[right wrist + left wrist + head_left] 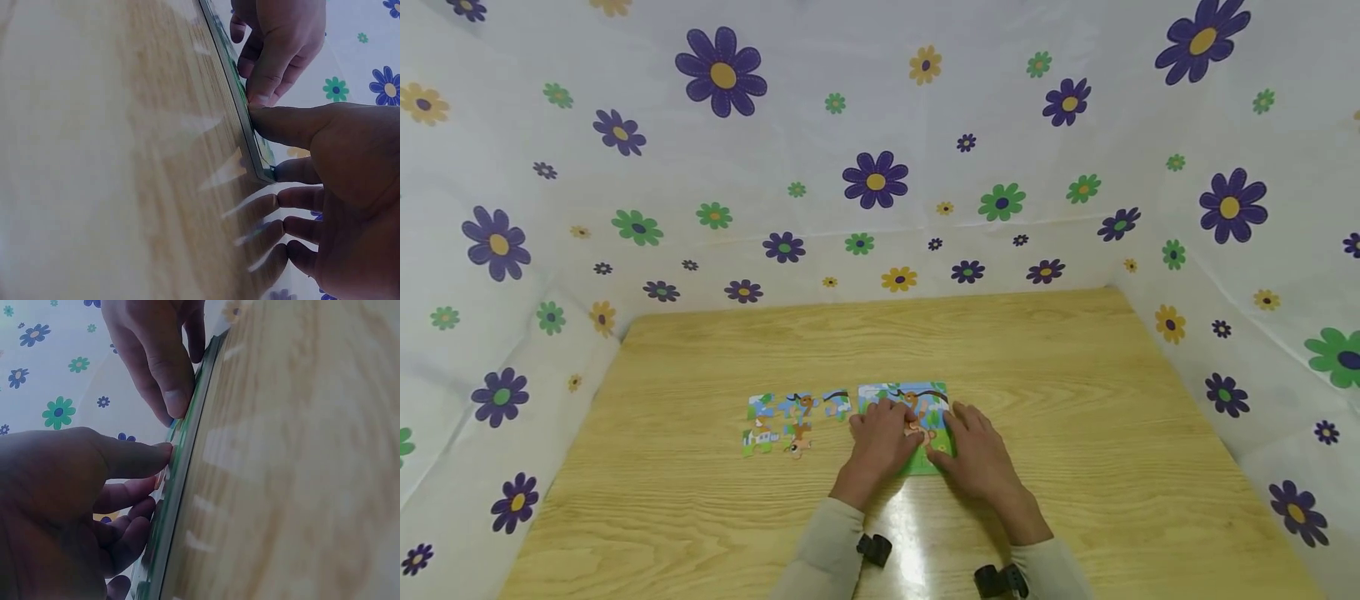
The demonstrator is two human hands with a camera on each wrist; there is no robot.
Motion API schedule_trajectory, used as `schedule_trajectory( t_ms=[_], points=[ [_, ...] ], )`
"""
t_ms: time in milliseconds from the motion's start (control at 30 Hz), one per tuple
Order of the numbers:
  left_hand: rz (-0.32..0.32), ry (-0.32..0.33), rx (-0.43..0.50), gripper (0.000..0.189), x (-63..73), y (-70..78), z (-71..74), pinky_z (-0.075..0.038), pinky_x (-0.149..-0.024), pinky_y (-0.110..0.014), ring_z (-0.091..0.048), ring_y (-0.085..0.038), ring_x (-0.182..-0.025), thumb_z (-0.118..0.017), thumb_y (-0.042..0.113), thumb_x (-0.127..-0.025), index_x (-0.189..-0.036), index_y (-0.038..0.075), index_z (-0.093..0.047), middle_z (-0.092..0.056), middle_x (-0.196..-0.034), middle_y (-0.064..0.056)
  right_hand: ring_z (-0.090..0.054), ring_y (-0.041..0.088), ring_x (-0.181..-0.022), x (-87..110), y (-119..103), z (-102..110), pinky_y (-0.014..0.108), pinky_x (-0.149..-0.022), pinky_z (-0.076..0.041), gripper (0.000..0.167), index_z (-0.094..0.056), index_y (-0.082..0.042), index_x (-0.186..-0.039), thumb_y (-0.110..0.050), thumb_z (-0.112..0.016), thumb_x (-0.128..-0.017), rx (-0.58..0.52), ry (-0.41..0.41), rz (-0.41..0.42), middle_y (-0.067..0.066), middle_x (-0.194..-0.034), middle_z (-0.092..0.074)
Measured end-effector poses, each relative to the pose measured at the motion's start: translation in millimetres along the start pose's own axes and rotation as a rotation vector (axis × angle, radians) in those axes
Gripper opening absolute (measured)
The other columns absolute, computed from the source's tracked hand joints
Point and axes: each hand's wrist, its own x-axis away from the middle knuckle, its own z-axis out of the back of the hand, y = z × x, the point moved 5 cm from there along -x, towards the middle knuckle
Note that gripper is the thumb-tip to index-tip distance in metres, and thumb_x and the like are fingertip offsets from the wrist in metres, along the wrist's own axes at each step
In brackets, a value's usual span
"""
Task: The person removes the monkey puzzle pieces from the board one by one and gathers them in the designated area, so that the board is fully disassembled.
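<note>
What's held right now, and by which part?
Cannot tell whether the left hand pinches anything; its fingertips are at the puzzle board. The right hand touches the board's right side.

Flowered white sheeting behind a wooden table

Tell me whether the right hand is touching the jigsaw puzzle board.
Touching: the right wrist view shows the right hand with its thumb against the edge of the jigsaw puzzle board, no gap visible.
</note>
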Motion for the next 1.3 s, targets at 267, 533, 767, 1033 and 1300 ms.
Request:
schedule_trajectory(
  t_ms=[267, 533, 767, 1033, 1300],
  points=[
    [-0.006, 0.016, 0.037, 0.024, -2.2, 0.5, 0.3, -0.033, -0.084, -0.048, -0.058, -0.021, -0.095, -0.073, 0.038, -0.084, -0.099, 0.021, -0.066, -0.064, -0.097, 0.004, -0.038, 0.04, -0.137, -1.3, 0, 0, 0.058, -0.105, -0.036, 0.068, -0.05, 0.001, -0.138, -0.038, -0.071, -0.086, -0.015, 0.016, -0.021, 0.019, -0.146, -0.043],
    [-0.087, 0.025, -0.021, 0.042, -2.0, 4.6, 2.5, -0.035, -0.081, -0.049, -0.06, -0.022, -0.1, -0.072, 0.037, -0.085, -0.124, 0.027, -0.06, -0.065, -0.107, 0.001, -0.038, 0.04, -0.136, -1.3, -1, 0, 0.058, -0.104, -0.036, 0.069, -0.05, 0.0, -0.138, -0.039, -0.071, -0.086, -0.015, 0.01, -0.037, 0.019, -0.145, -0.043],
    [-0.117, 0.023, -0.032, 0.036, -3.5, 5.8, 1.6, -0.035, -0.081, -0.048, -0.058, -0.02, -0.097, -0.072, 0.037, -0.085, -0.119, 0.028, -0.062, -0.062, -0.101, 0.003, -0.038, 0.04, -0.137, -1.2, -1, 0, 0.059, -0.104, -0.036, 0.067, -0.051, 0.001, -0.137, -0.038, -0.071, -0.085, -0.024, 0.016, -0.034, 0.019, -0.145, -0.044],
    [-0.144, 0.046, -0.074, 0.036, -3.9, 3.3, 2.4, -0.033, -0.079, -0.048, -0.059, -0.019, -0.097, -0.069, 0.038, -0.083, -0.118, 0.027, -0.066, -0.063, -0.096, 0.007, -0.037, 0.041, -0.137, 0.4, 0, -1, 0.06, -0.104, -0.035, 0.067, -0.051, 0.0, -0.137, -0.038, -0.071, -0.086, -0.028, 0.008, -0.031, 0.019, -0.146, -0.043],
    [-0.125, 0.081, -0.038, 0.037, 8.0, -15.9, 18.6, -0.033, -0.086, -0.053, -0.054, -0.02, -0.098, -0.069, 0.035, -0.082, -0.117, 0.024, -0.068, -0.063, -0.102, 0.004, -0.037, 0.04, -0.137, 0.9, 2, -1, 0.06, -0.104, -0.035, 0.068, -0.051, 0.0, -0.137, -0.041, -0.07, -0.086, -0.03, 0.015, -0.034, 0.018, -0.147, -0.043]
  ],
)
